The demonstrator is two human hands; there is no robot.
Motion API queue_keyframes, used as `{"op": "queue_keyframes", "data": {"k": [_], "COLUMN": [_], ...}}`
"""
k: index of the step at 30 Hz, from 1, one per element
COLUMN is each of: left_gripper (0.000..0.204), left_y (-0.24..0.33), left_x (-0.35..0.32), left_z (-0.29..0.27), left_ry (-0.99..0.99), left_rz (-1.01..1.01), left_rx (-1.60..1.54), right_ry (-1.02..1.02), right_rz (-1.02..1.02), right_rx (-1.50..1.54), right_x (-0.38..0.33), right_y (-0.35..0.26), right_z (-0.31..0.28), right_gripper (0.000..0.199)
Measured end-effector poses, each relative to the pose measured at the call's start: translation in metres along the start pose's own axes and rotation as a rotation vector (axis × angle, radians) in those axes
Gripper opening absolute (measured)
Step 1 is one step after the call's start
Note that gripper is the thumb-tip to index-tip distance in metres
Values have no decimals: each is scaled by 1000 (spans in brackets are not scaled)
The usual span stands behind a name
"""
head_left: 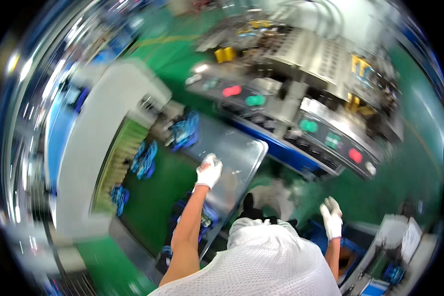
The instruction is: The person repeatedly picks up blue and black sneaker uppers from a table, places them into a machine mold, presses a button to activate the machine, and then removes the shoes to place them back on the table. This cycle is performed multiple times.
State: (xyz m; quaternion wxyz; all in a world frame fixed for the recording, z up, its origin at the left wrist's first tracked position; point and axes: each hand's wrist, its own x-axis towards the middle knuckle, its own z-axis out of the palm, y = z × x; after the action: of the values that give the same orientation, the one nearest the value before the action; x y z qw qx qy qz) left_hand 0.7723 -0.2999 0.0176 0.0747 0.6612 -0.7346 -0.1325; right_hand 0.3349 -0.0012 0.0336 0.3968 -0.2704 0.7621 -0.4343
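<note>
Both hands wear white gloves, and the whole view is smeared by motion blur. Left hand (208, 171) rests on the near edge of a flat grey metal tray (234, 153), its fingers curled down against the sheet; whether they actually grip the edge cannot be told. Right hand (332, 217) hangs free in the air well to the right of the tray, fingers loosely spread and holding nothing, above the green floor (404, 163).

The tray lies tilted on a table, its rounded corner pointing toward the machine. At its far end sits a heap of small blue parts (185, 130). More blue parts (144, 160) lie on a green belt (155, 187) to the left of the tray, beside a long white housing (96, 133) that runs from near to far. Another blue cluster (119, 196) sits lower down along the same housing.

Beyond the tray stands a grey control panel (261, 98) with a red button (232, 91) and a green button (255, 100) side by side. A second panel (338, 140) to the right carries a green button (308, 126) and a red one (355, 155). Person's white mesh garment (261, 261) fills the lower middle of the view.
</note>
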Motion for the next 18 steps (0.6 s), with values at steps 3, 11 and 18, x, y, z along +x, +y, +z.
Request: {"op": "queue_keyframes", "data": {"k": [3,11,18], "left_gripper": [35,88,80], "left_y": [-174,-404,-628], "left_x": [-41,-178,-141], "left_z": [-38,4,-60], "left_ry": [352,454,582], "left_rz": [-467,-1239,-1145], "left_rx": [-283,-200,65], "right_ry": [-107,-342,-352], "right_rz": [64,303,441], "right_rx": [-339,-773,-1290], "right_x": [9,46,78], "right_y": [13,-14,-84], "right_z": [50,106,169], "right_gripper": [62,64,52]}}
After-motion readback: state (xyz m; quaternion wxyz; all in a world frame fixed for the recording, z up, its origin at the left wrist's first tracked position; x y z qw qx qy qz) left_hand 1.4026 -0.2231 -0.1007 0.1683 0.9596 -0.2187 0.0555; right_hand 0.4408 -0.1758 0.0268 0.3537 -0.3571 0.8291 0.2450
